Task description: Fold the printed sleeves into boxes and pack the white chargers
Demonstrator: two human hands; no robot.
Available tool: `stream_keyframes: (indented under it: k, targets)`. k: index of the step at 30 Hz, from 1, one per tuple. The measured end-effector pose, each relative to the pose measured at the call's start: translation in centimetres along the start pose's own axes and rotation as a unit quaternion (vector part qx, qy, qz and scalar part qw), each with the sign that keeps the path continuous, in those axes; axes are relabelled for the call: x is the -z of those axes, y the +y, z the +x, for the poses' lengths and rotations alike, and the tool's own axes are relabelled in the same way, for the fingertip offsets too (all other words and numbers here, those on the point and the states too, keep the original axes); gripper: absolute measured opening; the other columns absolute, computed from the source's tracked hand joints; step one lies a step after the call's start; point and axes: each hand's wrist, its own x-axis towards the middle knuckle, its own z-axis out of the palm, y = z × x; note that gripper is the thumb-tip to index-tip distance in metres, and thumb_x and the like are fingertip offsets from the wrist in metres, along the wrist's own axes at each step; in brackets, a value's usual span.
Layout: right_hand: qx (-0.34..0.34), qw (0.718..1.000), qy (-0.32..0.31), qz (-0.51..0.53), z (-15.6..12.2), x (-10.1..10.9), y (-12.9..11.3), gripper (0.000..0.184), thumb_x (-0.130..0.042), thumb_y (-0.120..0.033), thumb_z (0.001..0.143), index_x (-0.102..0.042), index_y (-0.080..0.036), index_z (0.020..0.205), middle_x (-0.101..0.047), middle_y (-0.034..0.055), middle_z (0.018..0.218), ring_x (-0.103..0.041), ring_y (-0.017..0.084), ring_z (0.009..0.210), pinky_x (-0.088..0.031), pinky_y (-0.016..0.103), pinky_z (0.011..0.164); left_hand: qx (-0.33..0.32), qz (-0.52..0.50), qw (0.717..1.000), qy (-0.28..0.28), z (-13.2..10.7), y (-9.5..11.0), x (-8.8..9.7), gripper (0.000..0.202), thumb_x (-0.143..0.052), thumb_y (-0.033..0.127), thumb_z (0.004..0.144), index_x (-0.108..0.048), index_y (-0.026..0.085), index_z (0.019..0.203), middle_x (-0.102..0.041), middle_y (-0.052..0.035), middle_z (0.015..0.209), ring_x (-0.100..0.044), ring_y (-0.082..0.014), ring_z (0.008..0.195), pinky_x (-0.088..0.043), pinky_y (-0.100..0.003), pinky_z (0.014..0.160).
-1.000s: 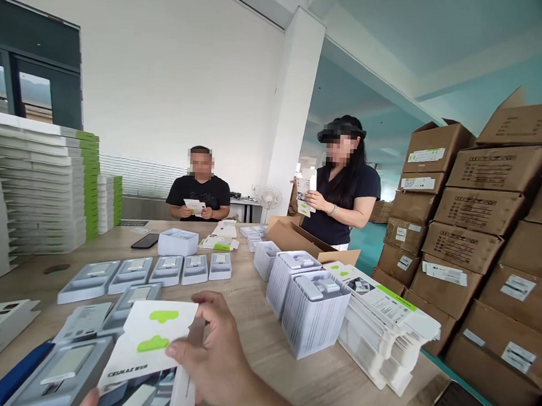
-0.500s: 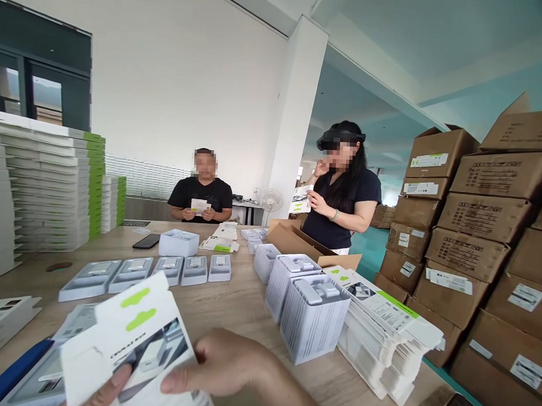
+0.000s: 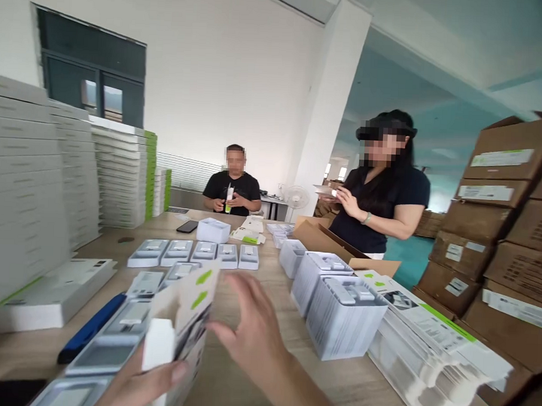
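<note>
My left hand (image 3: 144,384) grips a white carton (image 3: 180,331) with green marks and a product picture, now partly opened into a box shape and turned edge-on. My right hand (image 3: 251,334) hovers just right of the carton with fingers spread and nothing in it; it is blurred by motion. Grey plastic trays (image 3: 107,345) holding small devices lie on the wooden table (image 3: 245,381) under and left of the carton.
Stacks of grey trays (image 3: 342,314) and flat printed cartons (image 3: 430,347) lie to the right. White boxes (image 3: 33,186) are piled at left, brown cartons (image 3: 508,207) at right. A seated person (image 3: 233,189) and a standing person (image 3: 379,196) handle cartons across the table. A blue bar (image 3: 90,328) lies near the trays.
The view swung right. The carton turned from flat face-up to edge-on and partly opened. My right hand let go of it and lifted, fingers spread.
</note>
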Motion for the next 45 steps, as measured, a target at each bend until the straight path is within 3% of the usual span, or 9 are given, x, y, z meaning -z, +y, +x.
stream_keyframes:
  k: [4, 9, 13, 18, 22, 30, 37, 40, 45]
  targets:
    - [0.201, 0.977, 0.046, -0.048, 0.1, 1.8, -0.6, 0.07, -0.055, -0.011, 0.089, -0.025, -0.021, 0.151, -0.032, 0.0142, 0.154, -0.024, 0.028, 0.146, -0.033, 0.053, 0.117, 0.009, 0.104, 0.993, -0.06, -0.3, 2.8, -1.2, 0.083, -0.073, 0.049, 0.068, -0.046, 0.029, 0.143, -0.054, -0.0022, 0.145, -0.031, -0.039, 0.143, -0.022, -0.054, 0.12]
    - [0.241, 0.968, -0.056, -0.04, 0.1, 2.9, -1.7, 0.075, -0.046, -0.006, 0.087, -0.013, -0.012, 0.154, -0.04, 0.0178, 0.149, -0.03, 0.027, 0.142, -0.038, 0.049, 0.116, -0.007, 0.156, 0.985, -0.067, -0.7, 4.3, -1.7, 0.085, -0.067, 0.026, 0.062, -0.045, 0.029, 0.143, -0.047, -0.0007, 0.151, -0.03, -0.0363, 0.144, -0.022, -0.052, 0.119]
    - [0.249, 0.964, -0.093, -0.021, 0.2, 2.5, -1.6, 0.072, -0.042, -0.002, 0.084, -0.021, -0.011, 0.152, -0.044, 0.0161, 0.146, -0.034, 0.024, 0.14, -0.039, 0.044, 0.116, 0.009, 0.196, 0.976, -0.094, -0.5, 4.0, -1.2, 0.093, -0.063, 0.02, 0.06, -0.036, 0.032, 0.148, -0.039, -0.0011, 0.156, -0.026, -0.0367, 0.146, -0.037, -0.052, 0.112]
    - [0.268, 0.962, 0.057, -0.001, -0.2, 0.5, -0.7, 0.055, -0.042, -0.004, 0.087, -0.04, -0.018, 0.14, -0.059, 0.0132, 0.13, -0.048, 0.025, 0.129, -0.036, 0.05, 0.114, -0.003, 0.145, 0.987, -0.071, -0.2, 4.1, -0.9, 0.096, -0.062, 0.023, 0.064, -0.025, 0.029, 0.153, -0.035, -0.0039, 0.158, -0.029, -0.0365, 0.145, -0.031, -0.055, 0.115]
    - [0.316, 0.948, 0.002, 0.039, -0.3, -0.4, -0.5, 0.03, -0.042, -0.01, 0.089, -0.061, -0.024, 0.108, -0.074, 0.0028, 0.098, -0.065, 0.018, 0.1, -0.047, 0.038, 0.099, -0.03, 0.194, 0.976, -0.1, -0.2, 3.8, -0.1, 0.099, -0.064, 0.017, 0.063, -0.024, 0.033, 0.152, -0.032, -0.0015, 0.159, -0.023, -0.0332, 0.148, -0.024, -0.054, 0.118]
    - [0.306, 0.952, -0.001, 0.017, 0.1, 1.0, -0.7, 0.021, -0.043, -0.009, 0.091, -0.061, -0.02, 0.09, -0.072, 0.0041, 0.092, -0.062, 0.018, 0.094, -0.047, 0.034, 0.084, -0.078, 0.214, 0.962, -0.15, 0.2, 5.1, -0.1, 0.071, -0.05, 0.052, 0.089, -0.024, 0.032, 0.152, -0.021, 0.0034, 0.163, -0.016, -0.0287, 0.15, -0.013, -0.048, 0.122]
    - [0.19, 0.979, 0.056, 0.055, 0.9, 4.8, -0.7, 0.037, -0.039, -0.008, 0.086, -0.058, -0.02, 0.116, -0.055, 0.0095, 0.123, -0.049, 0.024, 0.118, -0.042, 0.044, 0.099, -0.114, 0.319, 0.936, -0.094, 3.1, 8.6, -5.0, 0.069, -0.049, 0.043, 0.087, -0.029, 0.031, 0.151, -0.032, -0.0009, 0.159, -0.025, -0.0351, 0.146, -0.021, -0.053, 0.119]
    - [0.036, 0.99, 0.07, 0.12, 1.5, 6.2, 0.4, 0.037, -0.041, -0.019, 0.09, -0.05, -0.022, 0.126, -0.051, 0.0098, 0.128, -0.046, 0.025, 0.122, -0.042, 0.044, 0.1, -0.215, 0.453, 0.861, -0.081, 3.9, 8.6, -6.3, 0.074, -0.05, 0.032, 0.084, -0.024, 0.029, 0.153, -0.045, -0.0081, 0.149, -0.038, -0.0365, 0.137, -0.025, -0.056, 0.115]
    - [-0.147, 0.929, -0.019, 0.34, 2.5, 6.2, 2.2, 0.02, -0.055, -0.023, 0.079, -0.05, -0.021, 0.099, -0.056, -0.0027, 0.078, -0.05, 0.013, 0.063, -0.04, 0.023, 0.052, -0.346, 0.584, 0.73, -0.082, 3.7, 7.5, -7.4, 0.093, -0.055, 0.019, 0.069, -0.018, 0.028, 0.154, -0.053, -0.0081, 0.135, -0.047, -0.0323, 0.124, -0.012, -0.053, 0.118]
